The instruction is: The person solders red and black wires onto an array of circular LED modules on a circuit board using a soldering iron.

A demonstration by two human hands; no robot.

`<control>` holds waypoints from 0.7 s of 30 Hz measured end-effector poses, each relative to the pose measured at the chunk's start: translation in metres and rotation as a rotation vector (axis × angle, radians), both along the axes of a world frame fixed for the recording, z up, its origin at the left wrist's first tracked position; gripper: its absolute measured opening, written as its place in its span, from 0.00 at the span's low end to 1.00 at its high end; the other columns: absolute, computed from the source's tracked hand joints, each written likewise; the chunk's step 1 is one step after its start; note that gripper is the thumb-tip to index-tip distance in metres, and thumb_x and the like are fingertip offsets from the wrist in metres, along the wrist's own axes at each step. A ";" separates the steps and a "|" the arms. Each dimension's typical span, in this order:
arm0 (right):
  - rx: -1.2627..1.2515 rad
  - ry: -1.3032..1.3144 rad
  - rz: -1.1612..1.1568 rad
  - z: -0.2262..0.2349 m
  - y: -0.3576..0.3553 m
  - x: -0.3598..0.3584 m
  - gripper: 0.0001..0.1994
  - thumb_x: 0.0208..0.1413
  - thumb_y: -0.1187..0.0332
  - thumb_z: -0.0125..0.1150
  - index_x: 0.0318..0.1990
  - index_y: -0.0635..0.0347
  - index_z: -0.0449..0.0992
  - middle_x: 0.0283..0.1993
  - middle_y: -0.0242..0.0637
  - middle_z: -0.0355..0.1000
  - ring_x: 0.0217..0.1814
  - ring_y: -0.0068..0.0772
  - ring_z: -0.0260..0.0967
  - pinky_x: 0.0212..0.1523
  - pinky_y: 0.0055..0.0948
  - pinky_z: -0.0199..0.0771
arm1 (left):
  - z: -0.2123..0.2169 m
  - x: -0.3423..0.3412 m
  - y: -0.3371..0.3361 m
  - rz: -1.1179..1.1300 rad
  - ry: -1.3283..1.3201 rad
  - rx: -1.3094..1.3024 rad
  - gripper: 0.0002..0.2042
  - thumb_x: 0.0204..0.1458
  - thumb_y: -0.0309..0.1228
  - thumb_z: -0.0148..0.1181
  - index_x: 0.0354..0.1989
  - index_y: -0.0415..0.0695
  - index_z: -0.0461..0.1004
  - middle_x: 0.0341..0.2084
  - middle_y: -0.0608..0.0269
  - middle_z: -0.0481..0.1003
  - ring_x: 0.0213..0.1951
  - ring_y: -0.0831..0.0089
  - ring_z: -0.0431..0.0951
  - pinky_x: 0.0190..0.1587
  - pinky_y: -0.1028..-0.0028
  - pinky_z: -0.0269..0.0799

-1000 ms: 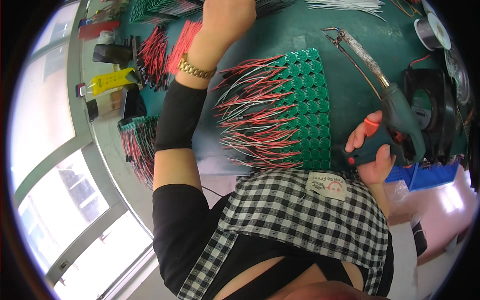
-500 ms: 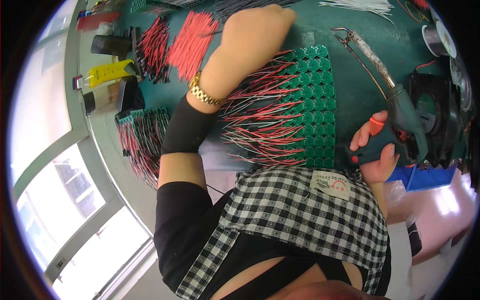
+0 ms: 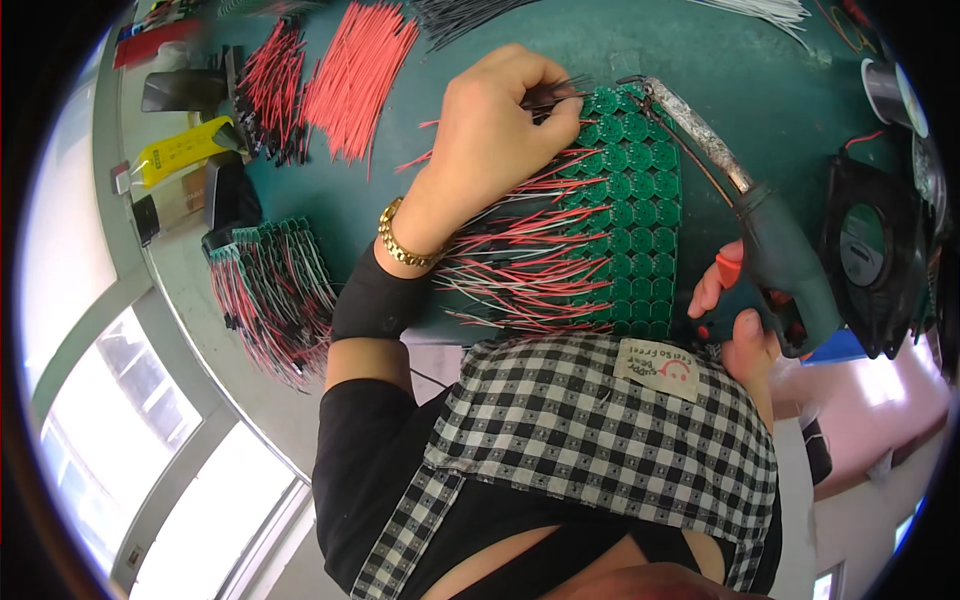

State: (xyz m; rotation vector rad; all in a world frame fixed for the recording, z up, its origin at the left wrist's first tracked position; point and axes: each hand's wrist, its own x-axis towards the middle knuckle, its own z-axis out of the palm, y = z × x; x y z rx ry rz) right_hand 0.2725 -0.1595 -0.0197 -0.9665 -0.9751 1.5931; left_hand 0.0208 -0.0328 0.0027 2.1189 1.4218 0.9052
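Left hand (image 3: 497, 135) is pinching a thin black wire (image 3: 556, 93) at the top edge of the green circuit-board panel (image 3: 632, 210), which is lying on the green mat (image 3: 780, 90) with red and black leads fanning left. Right hand (image 3: 742, 310) is gripping the soldering iron (image 3: 740, 205), tip resting at the panel's top corner. Loose red wires (image 3: 355, 75) are lying upper left.

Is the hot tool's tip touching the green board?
Touching. The head view shows the soldering iron tip resting on the green board's top edge.
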 end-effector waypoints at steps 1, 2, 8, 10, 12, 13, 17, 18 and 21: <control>-0.004 -0.011 0.001 -0.001 -0.001 0.001 0.32 0.49 0.49 0.61 0.50 0.68 0.60 0.28 0.38 0.64 0.28 0.28 0.63 0.29 0.26 0.67 | -0.001 0.001 0.000 0.007 -0.003 -0.012 0.04 0.41 0.22 0.62 0.26 0.38 0.74 0.22 0.69 0.71 0.24 0.87 0.70 0.24 0.86 0.62; -0.011 -0.010 0.005 -0.003 -0.002 0.000 0.32 0.49 0.49 0.61 0.50 0.68 0.60 0.28 0.38 0.64 0.28 0.28 0.63 0.29 0.26 0.67 | -0.001 0.001 0.000 0.012 0.000 -0.028 0.04 0.41 0.22 0.62 0.26 0.38 0.74 0.22 0.69 0.71 0.23 0.87 0.69 0.24 0.86 0.62; 0.021 -0.105 -0.024 -0.005 -0.005 0.001 0.32 0.48 0.48 0.62 0.49 0.67 0.61 0.29 0.38 0.63 0.30 0.27 0.63 0.28 0.26 0.67 | -0.004 0.004 0.001 0.031 -0.003 -0.039 0.06 0.35 0.27 0.63 0.22 0.40 0.75 0.19 0.61 0.71 0.21 0.68 0.72 0.25 0.73 0.68; 0.019 -0.113 0.001 -0.004 -0.005 0.002 0.32 0.48 0.48 0.62 0.49 0.68 0.61 0.29 0.38 0.63 0.30 0.27 0.63 0.28 0.26 0.67 | -0.005 0.004 0.001 0.036 -0.013 -0.042 0.05 0.35 0.26 0.63 0.22 0.40 0.75 0.19 0.62 0.71 0.21 0.68 0.72 0.25 0.73 0.68; 0.016 -0.123 0.008 -0.002 -0.005 0.002 0.32 0.48 0.48 0.62 0.49 0.68 0.61 0.29 0.38 0.63 0.30 0.27 0.63 0.28 0.26 0.67 | -0.006 0.005 0.000 0.031 0.004 -0.024 0.05 0.35 0.27 0.63 0.22 0.41 0.76 0.19 0.63 0.71 0.21 0.68 0.72 0.25 0.72 0.68; 0.015 -0.124 0.009 -0.001 -0.004 0.002 0.32 0.48 0.48 0.62 0.49 0.68 0.61 0.29 0.38 0.63 0.30 0.27 0.63 0.28 0.26 0.67 | -0.006 0.005 0.000 0.031 0.002 -0.026 0.05 0.35 0.27 0.63 0.22 0.41 0.76 0.19 0.63 0.71 0.21 0.68 0.72 0.25 0.72 0.68; 0.018 -0.137 0.014 0.001 -0.004 0.001 0.32 0.48 0.48 0.61 0.48 0.68 0.62 0.29 0.38 0.63 0.29 0.27 0.63 0.27 0.25 0.67 | -0.006 0.006 0.000 0.006 0.055 0.034 0.05 0.37 0.25 0.63 0.24 0.40 0.76 0.19 0.65 0.71 0.21 0.75 0.70 0.24 0.77 0.65; 0.018 -0.142 0.020 0.001 -0.004 0.002 0.32 0.48 0.48 0.61 0.48 0.68 0.62 0.29 0.38 0.63 0.29 0.27 0.63 0.27 0.25 0.67 | -0.006 0.006 0.000 -0.008 0.085 0.064 0.04 0.38 0.24 0.63 0.25 0.39 0.76 0.20 0.67 0.71 0.20 0.83 0.67 0.23 0.83 0.62; 0.021 -0.151 0.039 0.002 -0.004 0.003 0.32 0.48 0.48 0.61 0.47 0.68 0.62 0.28 0.38 0.63 0.29 0.27 0.63 0.26 0.25 0.66 | -0.006 0.007 0.002 0.008 0.076 0.040 0.06 0.34 0.27 0.63 0.23 0.40 0.76 0.19 0.62 0.71 0.21 0.68 0.73 0.25 0.72 0.69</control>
